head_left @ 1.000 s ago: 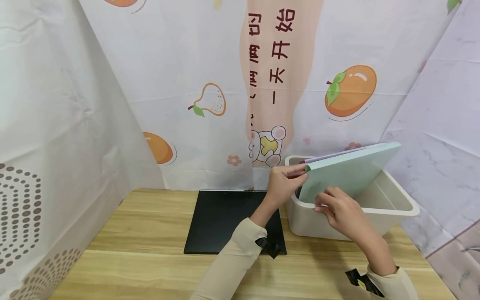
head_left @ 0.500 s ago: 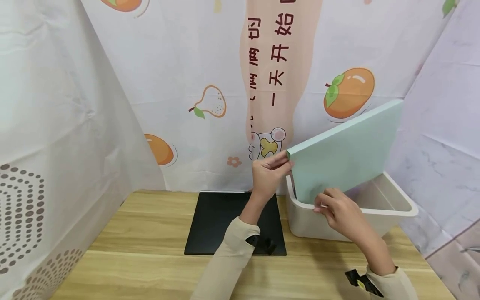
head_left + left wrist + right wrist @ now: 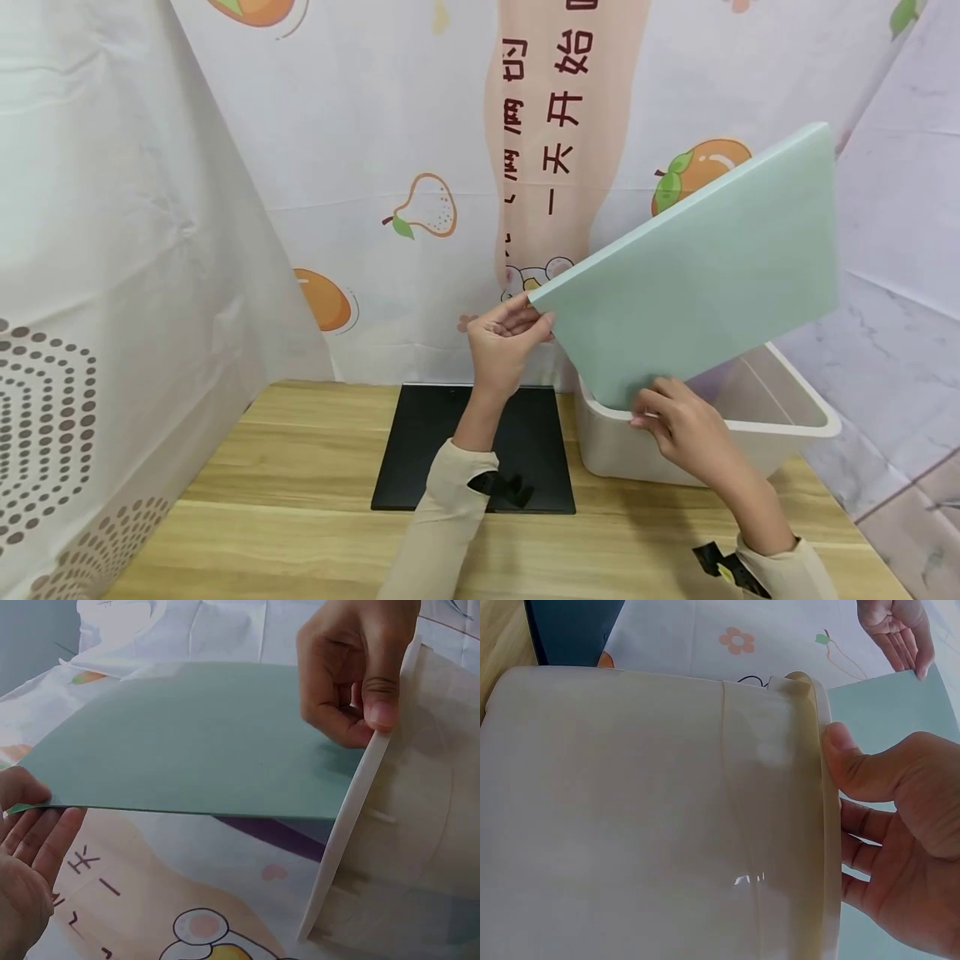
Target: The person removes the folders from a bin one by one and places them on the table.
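Green folder [image 3: 705, 258] has risen higher, pinched in the left hand [image 3: 498, 343].

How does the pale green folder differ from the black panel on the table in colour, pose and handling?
Colour: the pale green folder is light; the black panel is dark.
Pose: the folder is tilted, its lower corner in the white bin; the panel lies flat on the table.
Handling: the left hand pinches the folder; neither hand holds the panel.
Shared: both look thin and straight-edged.
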`<state>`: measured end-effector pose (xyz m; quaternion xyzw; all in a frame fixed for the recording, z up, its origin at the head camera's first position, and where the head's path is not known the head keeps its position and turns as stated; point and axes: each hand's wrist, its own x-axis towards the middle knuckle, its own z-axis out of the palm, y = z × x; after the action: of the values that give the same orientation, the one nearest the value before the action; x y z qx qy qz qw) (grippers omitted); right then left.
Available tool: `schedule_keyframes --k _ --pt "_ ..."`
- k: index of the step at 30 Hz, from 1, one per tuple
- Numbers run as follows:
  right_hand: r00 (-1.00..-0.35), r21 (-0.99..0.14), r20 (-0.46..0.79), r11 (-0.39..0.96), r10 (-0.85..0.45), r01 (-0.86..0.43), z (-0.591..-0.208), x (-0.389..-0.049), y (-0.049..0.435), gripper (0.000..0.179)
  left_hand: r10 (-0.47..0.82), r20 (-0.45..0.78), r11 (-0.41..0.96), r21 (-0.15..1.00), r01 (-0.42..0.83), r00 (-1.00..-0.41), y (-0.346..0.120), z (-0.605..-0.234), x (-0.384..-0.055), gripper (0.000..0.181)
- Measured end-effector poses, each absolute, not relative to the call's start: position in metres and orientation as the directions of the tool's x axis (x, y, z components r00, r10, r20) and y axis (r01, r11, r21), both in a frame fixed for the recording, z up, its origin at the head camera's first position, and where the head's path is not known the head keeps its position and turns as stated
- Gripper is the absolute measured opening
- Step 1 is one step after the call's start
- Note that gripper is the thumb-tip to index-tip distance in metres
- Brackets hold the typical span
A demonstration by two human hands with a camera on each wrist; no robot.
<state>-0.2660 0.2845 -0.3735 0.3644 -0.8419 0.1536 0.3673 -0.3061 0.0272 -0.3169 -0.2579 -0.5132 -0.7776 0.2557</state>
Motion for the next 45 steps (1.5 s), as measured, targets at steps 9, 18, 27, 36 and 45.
schedule_keyframes --k 9,18,27,36,45 --pt "-0.466 0.009 0.727 0.685 -0.505 -0.728 -0.374 -0.269 0.285 0.049 -0.093 0.721 -0.256 0.65 0.716 -0.687 0.007 -0.318 -0.305 0.039" --pt "-0.462 0.011 0.728 0.682 -0.507 -0.731 -0.374 -0.27 0.286 0.049 -0.019 0.74 -0.321 0.632 0.705 -0.672 -0.01 -0.329 -0.306 0.039" --pt "-0.467 0.001 0.725 0.679 -0.506 -0.734 -0.376 -0.27 0.286 0.048 -0.029 0.711 -0.373 0.645 0.667 -0.703 -0.01 -0.34 -0.307 0.038" --pt "-0.466 -0.007 0.729 0.674 -0.502 -0.738 -0.375 -0.27 0.284 0.049 -0.041 0.728 -0.35 0.631 0.693 -0.684 -0.004 -0.333 -0.306 0.035" --pt "-0.454 0.0 0.726 0.661 -0.516 -0.751 -0.376 -0.271 0.284 0.049 -0.044 0.811 -0.231 0.559 0.796 -0.583 0.003 -0.314 -0.301 0.031"
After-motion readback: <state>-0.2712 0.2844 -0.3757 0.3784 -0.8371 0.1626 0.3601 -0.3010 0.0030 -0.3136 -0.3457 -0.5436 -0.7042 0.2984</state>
